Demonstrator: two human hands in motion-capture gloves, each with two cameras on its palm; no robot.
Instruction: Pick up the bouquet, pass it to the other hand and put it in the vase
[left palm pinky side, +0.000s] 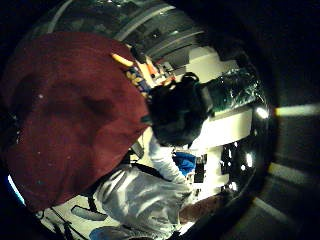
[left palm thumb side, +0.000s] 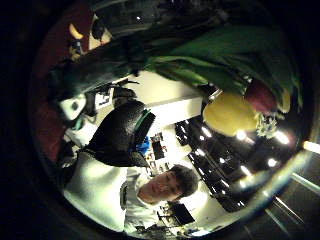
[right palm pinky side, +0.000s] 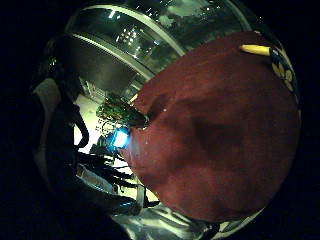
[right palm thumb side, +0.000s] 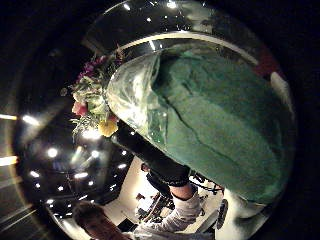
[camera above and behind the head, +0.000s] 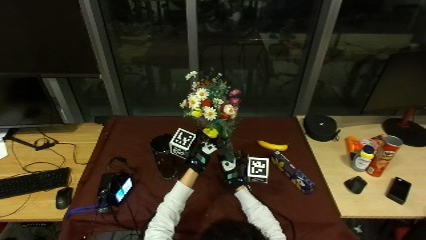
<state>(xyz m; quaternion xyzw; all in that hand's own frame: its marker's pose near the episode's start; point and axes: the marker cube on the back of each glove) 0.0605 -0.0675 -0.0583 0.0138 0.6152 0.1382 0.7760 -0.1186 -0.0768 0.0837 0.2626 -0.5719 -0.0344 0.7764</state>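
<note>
**Maroon cloth below, bouquet up between two hands**

Maroon-covered surface (camera above and behind the head: 133, 140) underneath, and the bouquet (camera above and behind the head: 210, 107) stands upright above it, stems down between both gloves. Left hand (camera above and behind the head: 200, 155) is curled round the stems, right hand (camera above and behind the head: 233, 172) wraps them just below. Dark glass vase (camera above and behind the head: 163, 155) stands just left of the hands. Banana (camera above and behind the head: 273, 146) lies beyond the right hand.

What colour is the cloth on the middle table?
Dark red, a maroon cloth; the outside view shows it best.
</note>
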